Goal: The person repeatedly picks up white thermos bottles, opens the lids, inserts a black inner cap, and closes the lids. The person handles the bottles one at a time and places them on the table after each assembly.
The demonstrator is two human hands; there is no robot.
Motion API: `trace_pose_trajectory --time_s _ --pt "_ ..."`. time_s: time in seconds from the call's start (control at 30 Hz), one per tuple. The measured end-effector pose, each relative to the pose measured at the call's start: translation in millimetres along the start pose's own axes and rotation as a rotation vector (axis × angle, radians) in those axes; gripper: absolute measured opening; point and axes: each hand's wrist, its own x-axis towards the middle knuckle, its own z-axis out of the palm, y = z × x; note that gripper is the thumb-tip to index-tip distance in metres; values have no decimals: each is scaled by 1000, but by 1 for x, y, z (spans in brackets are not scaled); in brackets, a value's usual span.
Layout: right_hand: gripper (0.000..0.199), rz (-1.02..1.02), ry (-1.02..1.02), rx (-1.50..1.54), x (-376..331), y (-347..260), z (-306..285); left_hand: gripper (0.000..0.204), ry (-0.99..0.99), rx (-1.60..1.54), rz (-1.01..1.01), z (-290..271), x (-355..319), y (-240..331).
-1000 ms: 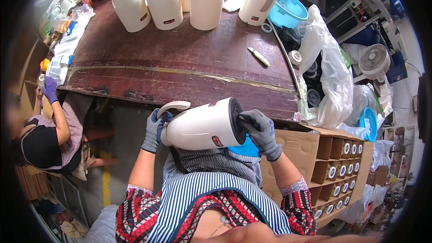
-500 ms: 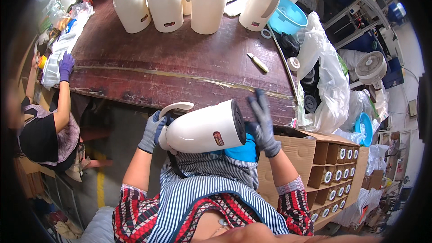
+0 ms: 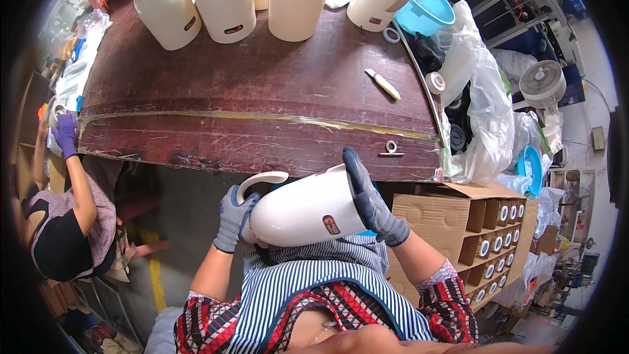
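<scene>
A white vacuum jug [image 3: 301, 213] lies on its side above my lap, its base turned to the right. My left hand [image 3: 233, 217], in a grey glove, is closed around its top end beside the curved handle [image 3: 265, 178]. The gloved right hand [image 3: 373, 200] rests flat against the base with its fingers stretched out, covering most of it. On the table beyond that hand lies a small metal piece with a ring [image 3: 392, 149]. Farther back is a pale utility knife [image 3: 382, 84].
Several white jugs [image 3: 298, 3] stand along the back of the dark red table [image 3: 229, 78]. A blue basin [image 3: 426, 10] and plastic bags [image 3: 481, 105] are at the right. Below them stands a divided cardboard box [image 3: 429, 223]. At the left works a person with a purple glove [image 3: 64, 134].
My right hand has come against the jug's base, where it was apart before. The jug has shifted slightly right and down in the view. The metal piece now shows on the table.
</scene>
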Motion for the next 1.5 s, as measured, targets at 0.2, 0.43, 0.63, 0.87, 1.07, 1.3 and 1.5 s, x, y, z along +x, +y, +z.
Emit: trace_pose_trajectory --time_s 0.2,0.43,0.63,0.87,1.07,1.3,1.5 --pt "80 88 108 67 -24 -2 -2 24 -76 -3 10 -6 -6 35" --pt "86 -45 258 99 -111 -16 -52 25 -229 -299 122 45 -48 73" --pt "96 164 195 371 -131 -68 -95 39 -517 -767 -83 101 -24 68" --pt "71 -283 -54 -417 -120 -85 -102 53 -299 236 644 131 -30 74" --pt "59 -159 140 -161 -77 -52 -78 83 -560 -718 334 87 -29 164" --pt "59 154 -35 -1077 4 31 -119 87 -608 -487 496 71 7 186" --pt "46 -367 118 -1308 -47 70 -88 93 -608 -646 417 67 11 170"
